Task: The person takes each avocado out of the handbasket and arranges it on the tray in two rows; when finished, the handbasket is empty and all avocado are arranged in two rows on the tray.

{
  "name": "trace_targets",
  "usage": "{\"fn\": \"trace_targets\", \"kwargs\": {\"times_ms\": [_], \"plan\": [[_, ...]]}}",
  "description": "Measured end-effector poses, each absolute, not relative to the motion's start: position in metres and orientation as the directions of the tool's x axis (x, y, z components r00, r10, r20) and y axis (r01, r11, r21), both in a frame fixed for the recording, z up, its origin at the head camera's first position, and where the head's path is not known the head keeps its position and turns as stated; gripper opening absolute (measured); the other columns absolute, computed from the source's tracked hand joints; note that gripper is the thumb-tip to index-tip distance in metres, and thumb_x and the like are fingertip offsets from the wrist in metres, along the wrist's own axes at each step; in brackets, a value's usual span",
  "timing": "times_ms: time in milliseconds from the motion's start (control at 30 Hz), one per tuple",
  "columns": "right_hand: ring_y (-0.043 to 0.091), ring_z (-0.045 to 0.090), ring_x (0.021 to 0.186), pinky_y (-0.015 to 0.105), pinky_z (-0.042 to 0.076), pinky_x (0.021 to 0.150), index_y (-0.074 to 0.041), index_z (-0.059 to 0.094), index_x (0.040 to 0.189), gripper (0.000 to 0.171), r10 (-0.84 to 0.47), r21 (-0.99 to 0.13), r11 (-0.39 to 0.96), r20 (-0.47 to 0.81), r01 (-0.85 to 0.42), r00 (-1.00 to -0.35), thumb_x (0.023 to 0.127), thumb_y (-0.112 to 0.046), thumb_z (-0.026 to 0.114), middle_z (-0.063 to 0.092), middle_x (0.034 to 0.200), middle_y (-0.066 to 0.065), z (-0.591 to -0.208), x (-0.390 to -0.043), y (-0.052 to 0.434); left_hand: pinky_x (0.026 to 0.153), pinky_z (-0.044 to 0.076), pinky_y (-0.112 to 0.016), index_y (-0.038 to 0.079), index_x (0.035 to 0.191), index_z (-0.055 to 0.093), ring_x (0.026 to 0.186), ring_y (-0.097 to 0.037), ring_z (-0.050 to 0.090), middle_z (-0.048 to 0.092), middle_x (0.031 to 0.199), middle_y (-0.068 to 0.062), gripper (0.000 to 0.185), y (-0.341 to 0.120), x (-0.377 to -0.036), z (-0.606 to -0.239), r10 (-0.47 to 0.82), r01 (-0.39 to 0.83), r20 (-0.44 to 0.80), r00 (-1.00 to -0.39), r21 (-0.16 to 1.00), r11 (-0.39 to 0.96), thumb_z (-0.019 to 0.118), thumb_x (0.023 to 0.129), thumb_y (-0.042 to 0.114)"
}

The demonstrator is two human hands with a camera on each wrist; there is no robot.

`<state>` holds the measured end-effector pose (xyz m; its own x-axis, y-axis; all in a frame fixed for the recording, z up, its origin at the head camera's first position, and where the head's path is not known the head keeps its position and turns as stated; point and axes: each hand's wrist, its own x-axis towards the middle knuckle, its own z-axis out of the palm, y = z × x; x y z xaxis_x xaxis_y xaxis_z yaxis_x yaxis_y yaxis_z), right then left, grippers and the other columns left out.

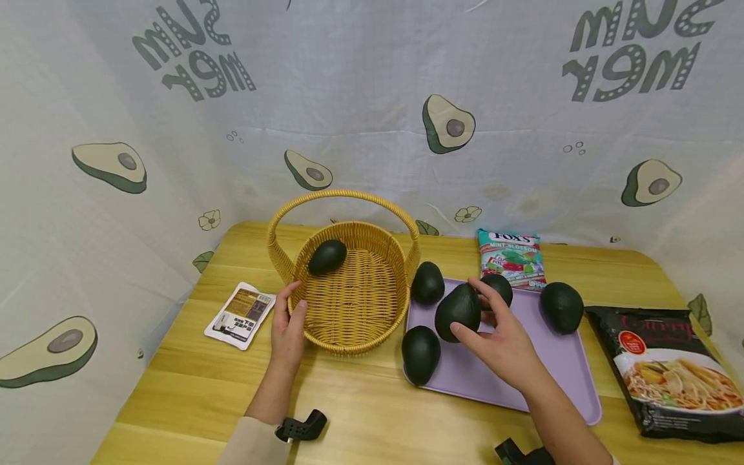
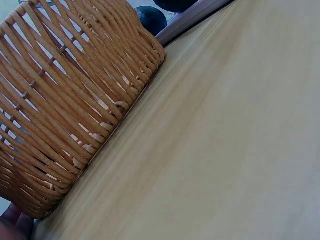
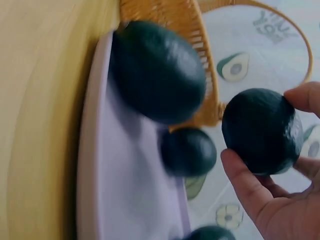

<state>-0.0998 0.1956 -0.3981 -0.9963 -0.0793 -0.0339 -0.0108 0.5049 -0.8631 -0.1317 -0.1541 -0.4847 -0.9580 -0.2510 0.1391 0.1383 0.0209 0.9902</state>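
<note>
I count six avocados: one lying in the basket (image 1: 349,303), four resting on the lilac tray (image 1: 558,368), and one in my right hand (image 1: 502,342). That held avocado (image 1: 458,312) sits over the left half of the tray, my thumb under its near end and my fingers curled over the far side; from the head view its long axis runs roughly from near-left to far-right, with the narrower end pointing away from me. The right wrist view shows it pinched between thumb and fingertips, clear of the tray surface.

The avocado in the basket (image 1: 327,256) lies against the far left wall. On the tray, one avocado (image 1: 427,283) is at the far left corner beside the basket, another (image 1: 421,354) at the near left edge, a third (image 1: 498,288) just behind my fingers, and the fourth (image 1: 561,307) near the right edge.

My left hand (image 1: 287,326) rests against the basket's outer left rim, fingers relaxed along the wicker and gripping nothing.

There is one candy bag (image 1: 511,258) reading "FOX'S" and "MINT", one black noodle packet (image 1: 668,368) with lettering I cannot make out, and one small white sachet (image 1: 240,314) on the bench (image 1: 360,413). The backdrop cloth is printed with "SUMMER", seen mirrored.
</note>
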Motion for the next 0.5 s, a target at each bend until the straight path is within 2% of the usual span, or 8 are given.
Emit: {"fn": "trace_targets", "kwargs": {"times_ms": [100, 200, 267, 400, 500], "plan": [[0.035, 0.056, 0.118, 0.019, 0.053, 0.079, -0.027, 0.033, 0.159, 0.078, -0.088, -0.841, 0.541, -0.037, -0.016, -0.995, 0.093, -0.028, 0.076, 0.047, 0.145, 0.021, -0.401, -0.097, 0.206, 0.12, 0.025, -0.034, 0.001, 0.146, 0.043, 0.151, -0.025, 0.027, 0.035, 0.162, -0.013, 0.041, -0.154, -0.131, -0.484, -0.25, 0.142, 0.143, -0.958, 0.99, 0.022, 0.043, 0.106, 0.008], [0.035, 0.058, 0.116, 0.02, 0.054, 0.079, -0.024, 0.038, 0.157, 0.075, -0.106, -0.817, 0.576, -0.048, -0.022, -0.993, 0.093, -0.03, 0.076, 0.049, 0.142, 0.021, -0.404, -0.094, 0.217, 0.121, 0.021, -0.048, 0.0, 0.146, 0.044, 0.152, -0.026, 0.025, 0.034, 0.162, -0.014, 0.041, -0.154, -0.131, -0.484, -0.253, 0.143, 0.145, -0.957, 0.989, 0.027, 0.043, 0.106, 0.008], [0.036, 0.059, 0.117, 0.021, 0.055, 0.078, -0.022, 0.039, 0.156, 0.074, -0.121, -0.797, 0.604, -0.067, -0.02, -0.99, 0.093, -0.033, 0.076, 0.05, 0.142, 0.02, -0.406, -0.093, 0.223, 0.12, 0.023, -0.043, 0.001, 0.146, 0.044, 0.152, -0.025, 0.025, 0.035, 0.162, -0.013, 0.041, -0.154, -0.131, -0.485, -0.254, 0.136, 0.139, -0.957, 0.99, 0.03, 0.043, 0.106, 0.009], [0.034, 0.063, 0.114, 0.025, 0.054, 0.077, -0.021, 0.04, 0.155, 0.075, -0.157, -0.758, 0.652, -0.108, -0.02, -0.982, 0.091, -0.036, 0.077, 0.051, 0.142, 0.022, -0.412, -0.088, 0.237, 0.113, 0.027, -0.024, 0.003, 0.147, 0.044, 0.15, -0.022, 0.029, 0.036, 0.161, -0.01, 0.042, -0.154, -0.131, -0.485, -0.25, 0.126, 0.13, -0.959, 0.992, 0.032, 0.043, 0.106, 0.009], [0.03, 0.065, 0.107, 0.027, 0.053, 0.074, -0.019, 0.043, 0.153, 0.074, -0.181, -0.731, 0.682, -0.132, -0.028, -0.974, 0.09, -0.035, 0.078, 0.054, 0.14, 0.023, -0.417, -0.085, 0.247, 0.112, 0.028, -0.021, 0.004, 0.147, 0.044, 0.149, -0.02, 0.03, 0.037, 0.16, -0.009, 0.042, -0.154, -0.132, -0.484, -0.245, 0.128, 0.132, -0.96, 0.991, 0.033, 0.043, 0.106, 0.009]]}}
